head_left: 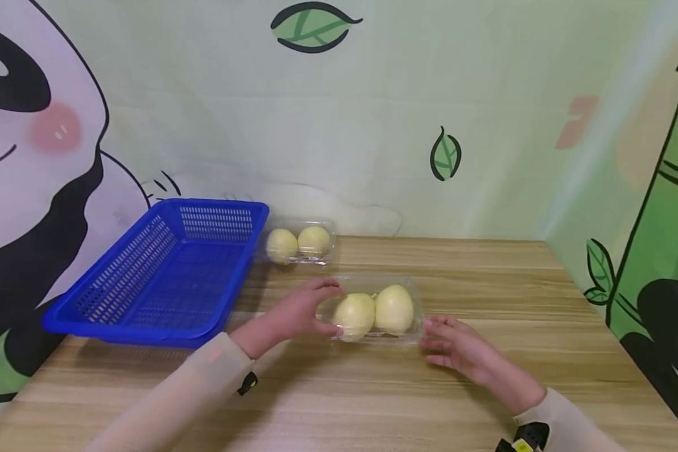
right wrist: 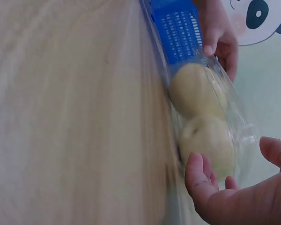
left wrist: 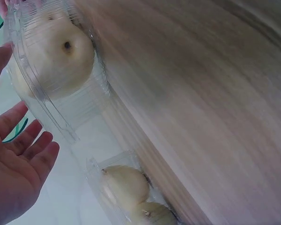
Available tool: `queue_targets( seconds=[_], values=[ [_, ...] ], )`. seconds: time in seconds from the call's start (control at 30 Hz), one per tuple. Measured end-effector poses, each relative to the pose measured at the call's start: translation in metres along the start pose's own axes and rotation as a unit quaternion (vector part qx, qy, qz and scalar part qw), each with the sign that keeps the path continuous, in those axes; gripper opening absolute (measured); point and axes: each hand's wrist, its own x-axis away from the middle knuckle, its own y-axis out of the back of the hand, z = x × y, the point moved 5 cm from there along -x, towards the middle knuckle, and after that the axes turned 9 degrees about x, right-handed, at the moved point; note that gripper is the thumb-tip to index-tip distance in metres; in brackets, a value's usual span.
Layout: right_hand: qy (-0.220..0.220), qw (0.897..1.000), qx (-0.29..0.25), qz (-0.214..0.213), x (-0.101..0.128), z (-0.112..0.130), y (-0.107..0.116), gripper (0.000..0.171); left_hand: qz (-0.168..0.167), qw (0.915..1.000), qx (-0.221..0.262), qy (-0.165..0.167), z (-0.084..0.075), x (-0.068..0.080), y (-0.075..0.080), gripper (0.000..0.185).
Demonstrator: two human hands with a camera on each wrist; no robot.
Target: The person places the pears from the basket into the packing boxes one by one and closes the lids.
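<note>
A clear plastic clamshell box [head_left: 417, 292] with two pale yellow-green pears [head_left: 394, 309] inside stands before me on the wooden table. Around its left end my left hand [head_left: 299, 314] is spread, thumb at the near corner and fingers toward the back. In the left wrist view those fingers [left wrist: 40, 143] are relaxed and not wrapped round the box. My right hand [head_left: 463, 346] is beside the right end, its fingertips close to the plastic; the right wrist view shows its thumb and fingers [right wrist: 195, 176] apart. Whether they touch is unclear.
A blue plastic basket [head_left: 209, 270] with slotted sides stands on the left of the table [head_left: 503, 295]. Against its far right side, near the wall, lies a second clear box [head_left: 330, 242] with two more pears [head_left: 314, 242]. A printed cloth backdrop [head_left: 373, 188] rises behind.
</note>
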Motion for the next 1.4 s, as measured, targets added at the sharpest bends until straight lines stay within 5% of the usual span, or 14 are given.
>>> queue_targets(
  seconds=[0.27, 0.97, 1.4],
  values=[
    [-0.005, 1.000, -0.008, 0.026, -0.002, -0.007, -0.009, 0.016, -0.012, 0.9998, -0.016, 0.000, -0.001, 0.002, -0.001, 0.066],
    [0.025, 0.999, 0.024, 0.034, -0.005, 0.000, -0.014, 0.019, -0.030, 0.9987, -0.035, -0.021, -0.003, 0.005, -0.001, 0.064],
    [0.018, 0.998, -0.022, 0.055, -0.004, -0.002, -0.017, 0.019, -0.030, 0.9995, -0.001, -0.009, -0.004, 0.007, -0.001, 0.064]
  ],
)
